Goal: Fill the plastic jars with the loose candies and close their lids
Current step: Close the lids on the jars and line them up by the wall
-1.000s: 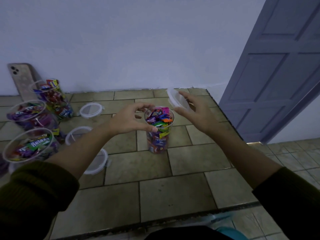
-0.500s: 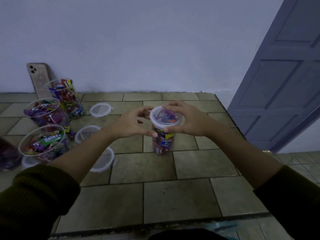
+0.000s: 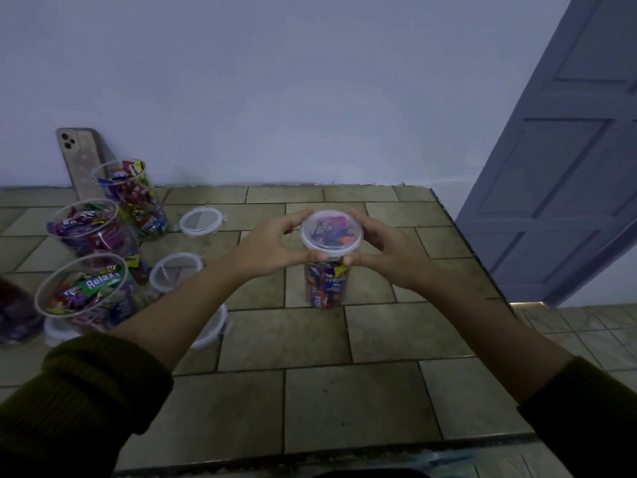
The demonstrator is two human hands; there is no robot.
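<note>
A pale wall filled the far side, with a blue-grey panelled door standing at the right. Below them a tiled counter stretched from the wall to the near edge, and floor tiles showed beyond its right side. Two forearms in dark olive sleeves reached out over the counter from the near corners.

A little right of the counter's middle stood a candy-filled jar, upright on the tiles, with a clear lid lying flat on its mouth. The left hand cupped the lid's left rim and the right hand cupped its right rim. Both had fingers curled round the far edge and thumb tips pressed against the jar's near side just under the lid, almost meeting.

At the far left three open jars stood close together in a row running from far to near: the far jar, the middle jar and the near jar, each packed with wrapped candies. To their right three loose lids lay flat on the tiles: the far lid, the middle lid and the near lid, which was partly hidden under the left forearm. Behind the far jar a phone leaned against the wall, its cameras facing out.
</note>
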